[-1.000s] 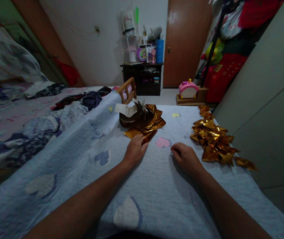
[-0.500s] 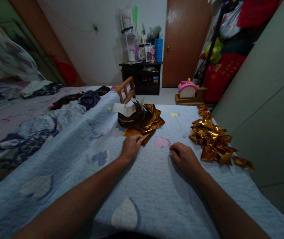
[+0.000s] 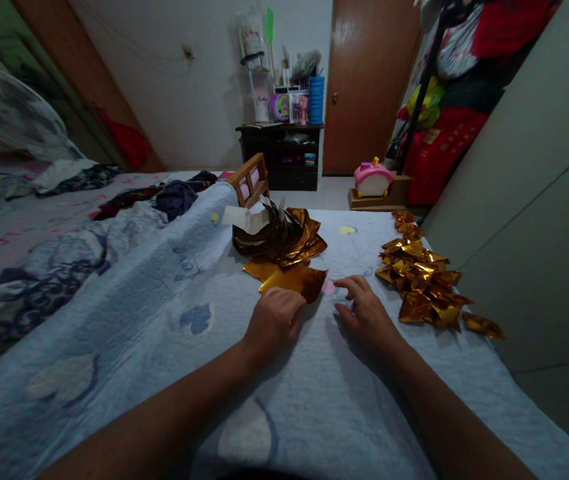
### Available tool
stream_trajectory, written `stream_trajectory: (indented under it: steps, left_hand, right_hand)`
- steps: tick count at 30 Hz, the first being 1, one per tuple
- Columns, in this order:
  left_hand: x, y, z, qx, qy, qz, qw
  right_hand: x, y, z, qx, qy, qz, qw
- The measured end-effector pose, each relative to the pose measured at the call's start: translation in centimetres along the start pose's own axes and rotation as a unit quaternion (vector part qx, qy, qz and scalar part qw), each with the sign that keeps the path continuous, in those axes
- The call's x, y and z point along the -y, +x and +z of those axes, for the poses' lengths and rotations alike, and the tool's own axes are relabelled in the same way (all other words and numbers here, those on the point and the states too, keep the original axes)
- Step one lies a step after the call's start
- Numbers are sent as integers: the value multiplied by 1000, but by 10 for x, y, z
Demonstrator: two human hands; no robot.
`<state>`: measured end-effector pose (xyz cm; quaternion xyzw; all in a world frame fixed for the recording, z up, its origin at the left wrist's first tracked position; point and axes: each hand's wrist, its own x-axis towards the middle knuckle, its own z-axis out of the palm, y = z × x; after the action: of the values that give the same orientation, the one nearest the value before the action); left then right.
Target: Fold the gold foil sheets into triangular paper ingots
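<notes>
My left hand is closed on the near edge of a gold foil sheet, whose far part reaches over the blue cover. Behind it lies a fanned stack of gold foil sheets, dark brown along the folded side, with white paper sticking up at its left. My right hand hovers to the right of the held sheet, thumb and fingers apart, holding nothing. Farther right, several folded gold foil pieces lie in a heap along the cover's edge.
The pale blue quilted cover spreads under everything and rises at the left. A wooden rail stands behind the stack. A pale cabinet borders the right side. Rumpled clothes lie at the left, and a pink toy sits beyond the far edge.
My left hand has drawn a gold foil sheet off the stack, toward me and to the right. My right hand's fingers have spread apart.
</notes>
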<state>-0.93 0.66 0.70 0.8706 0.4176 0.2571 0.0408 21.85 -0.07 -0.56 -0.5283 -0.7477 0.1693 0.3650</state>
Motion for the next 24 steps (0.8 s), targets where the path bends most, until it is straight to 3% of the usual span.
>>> stream_trajectory:
  steps: [6, 11, 13, 15, 20, 24]
  left_hand:
    - [-7, -13, 9, 0, -36, 155, 987]
    - [-7, -18, 7, 22, -105, 191, 976]
    - [-7, -19, 3, 46, -142, 167, 975]
    - [-6, -19, -1, 35, -161, 107, 981]
    - [8, -10, 0, -110, -92, -111, 983]
    - [23, -1, 6, -87, -70, -206, 972]
  right_hand:
    - [-3, 1, 0, 3, 18, -20, 1000]
    - [-3, 2, -6, -3, 29, 35, 999]
    - [-2, 2, -7, -16, 16, 62, 998]
    - [-1, 2, -7, -15, -3, 75, 997]
    - [-4, 1, -2, 22, -52, 70, 996]
    - [-8, 1, 2, 35, -54, 73, 995]
